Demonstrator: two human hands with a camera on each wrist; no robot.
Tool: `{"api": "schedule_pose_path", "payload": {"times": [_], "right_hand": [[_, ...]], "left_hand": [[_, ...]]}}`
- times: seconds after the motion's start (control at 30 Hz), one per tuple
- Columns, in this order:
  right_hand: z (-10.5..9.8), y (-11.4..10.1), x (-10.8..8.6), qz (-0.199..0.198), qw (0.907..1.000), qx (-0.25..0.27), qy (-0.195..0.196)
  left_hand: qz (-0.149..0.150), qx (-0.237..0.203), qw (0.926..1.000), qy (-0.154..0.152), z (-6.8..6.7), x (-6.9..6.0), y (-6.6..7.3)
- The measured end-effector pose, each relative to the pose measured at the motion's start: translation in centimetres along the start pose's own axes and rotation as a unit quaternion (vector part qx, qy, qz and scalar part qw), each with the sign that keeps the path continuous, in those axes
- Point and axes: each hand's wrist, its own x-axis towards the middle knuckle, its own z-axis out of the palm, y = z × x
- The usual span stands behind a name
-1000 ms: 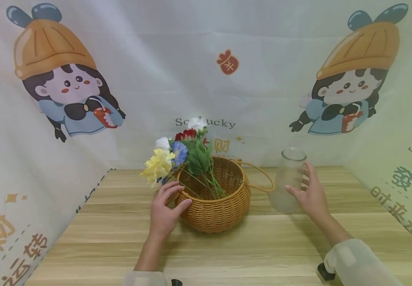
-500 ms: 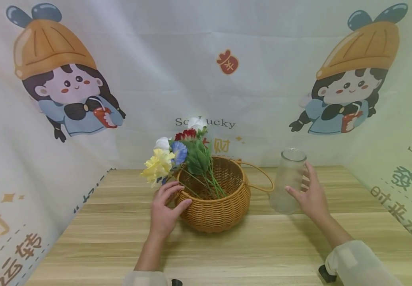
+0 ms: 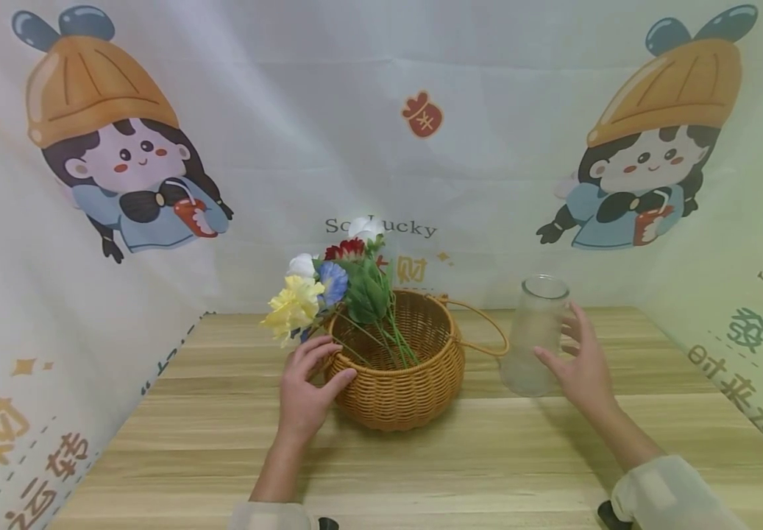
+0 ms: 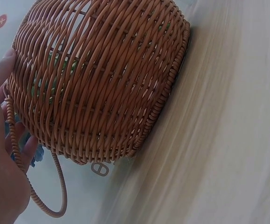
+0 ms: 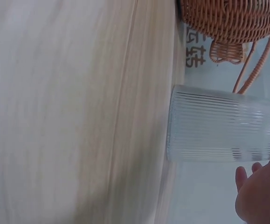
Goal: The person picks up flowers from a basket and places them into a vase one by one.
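at the centre of the frame, a wicker basket (image 3: 397,401) stands on a wooden table (image 3: 434,478), flowers (image 3: 333,283) leaning out toward the upper left. the left hand (image 3: 305,390) grips the basket's left rim between thumb and fingers. right of centre stands a clear ribbed vase (image 3: 528,353); the right hand (image 3: 583,368), fingers spread, is just beside it, contact unclear.
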Motion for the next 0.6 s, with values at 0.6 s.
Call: {"api": "schedule_pose_path", "payload": {"times": [0.6], "right_hand": [[-0.2, -3.8, -1.2, -0.016, 0.9973, 0.020, 0.069]], "left_hand": [[-0.005, -0.004, 1.0000, -0.002, -0.1, 0.0, 0.2]]}}
